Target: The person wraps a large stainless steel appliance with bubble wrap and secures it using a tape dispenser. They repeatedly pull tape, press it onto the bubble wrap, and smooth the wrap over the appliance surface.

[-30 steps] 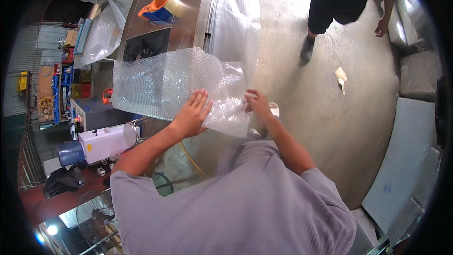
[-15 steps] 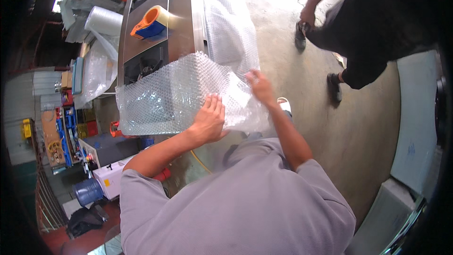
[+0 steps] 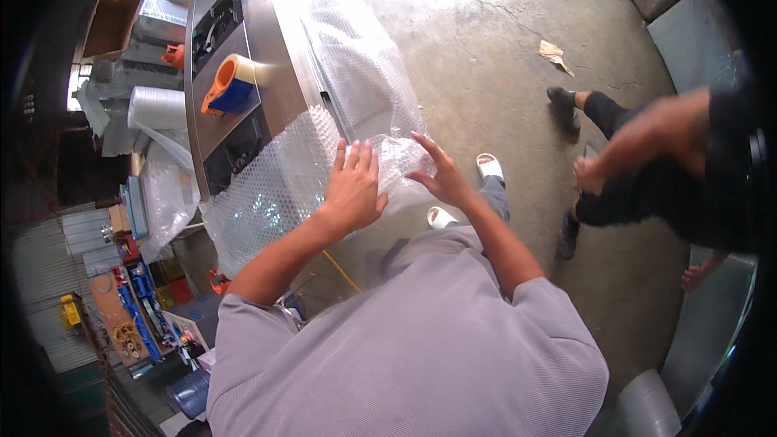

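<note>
Clear bubble wrap (image 3: 279, 182) drapes over the near corner of a long stainless-steel gas stove (image 3: 279, 65) and runs down its right side. My left hand (image 3: 353, 188) lies on the wrap at the corner, fingers stretched out and open. To its right, my right hand (image 3: 443, 176) is at the bunched wrap by the corner, its thumb and fingers apart in a curve. On the steel top stands a tape dispenser (image 3: 231, 87), orange and blue, with a wide roll of tape. Black burners (image 3: 235, 146) show beyond the wrap's edge.
A co-worker (image 3: 647, 162) in dark clothes is at the right, feet on the concrete floor. A roll of bubble wrap (image 3: 158, 108) and cardboard boxes (image 3: 113, 24) are left of the stove. Wrapped panels (image 3: 704, 40) stand far right. A yellow hose (image 3: 343, 271) runs below the stove.
My right hand has opened and moved slightly down at the wrap's corner; my left hand stays on it. The view has turned, and the co-worker appears farther right and lower.
</note>
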Available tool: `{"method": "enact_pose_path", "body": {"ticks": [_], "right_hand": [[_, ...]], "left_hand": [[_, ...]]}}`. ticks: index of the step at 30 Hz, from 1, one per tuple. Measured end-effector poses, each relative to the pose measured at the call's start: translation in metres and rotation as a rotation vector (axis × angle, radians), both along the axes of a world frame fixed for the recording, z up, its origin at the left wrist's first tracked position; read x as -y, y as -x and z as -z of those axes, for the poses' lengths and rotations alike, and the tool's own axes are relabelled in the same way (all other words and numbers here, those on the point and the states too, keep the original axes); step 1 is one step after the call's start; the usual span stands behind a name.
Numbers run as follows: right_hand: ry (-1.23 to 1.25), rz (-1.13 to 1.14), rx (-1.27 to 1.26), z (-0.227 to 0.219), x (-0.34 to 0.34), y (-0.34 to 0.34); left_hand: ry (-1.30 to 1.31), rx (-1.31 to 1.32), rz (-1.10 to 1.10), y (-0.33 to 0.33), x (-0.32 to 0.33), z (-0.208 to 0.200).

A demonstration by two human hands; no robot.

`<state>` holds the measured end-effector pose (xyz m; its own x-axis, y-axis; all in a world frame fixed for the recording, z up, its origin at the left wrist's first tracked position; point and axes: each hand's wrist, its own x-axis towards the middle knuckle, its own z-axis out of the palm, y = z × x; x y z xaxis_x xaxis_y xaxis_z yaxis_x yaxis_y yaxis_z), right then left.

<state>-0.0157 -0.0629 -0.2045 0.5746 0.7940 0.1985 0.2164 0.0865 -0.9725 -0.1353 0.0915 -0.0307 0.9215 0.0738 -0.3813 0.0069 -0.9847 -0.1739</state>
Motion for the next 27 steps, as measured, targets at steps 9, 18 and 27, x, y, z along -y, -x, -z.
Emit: {"method": "enact_pose_path", "body": {"ticks": [9, 18, 27], "right_hand": [[0.118, -0.423, -0.174, 0.012, -0.104, -0.057], [0.837, -0.197, -1.059, 0.144, -0.055, -0.055], [0.621, 0.257, -1.005, 0.138, 0.059, -0.076]], "left_hand": [[0.364, -0.315, 0.358, -0.010, -0.033, -0.013], [0.492, -0.148, 0.370, -0.008, -0.055, -0.010], [0.459, -0.104, 0.285, -0.003, -0.052, -0.011]]}}
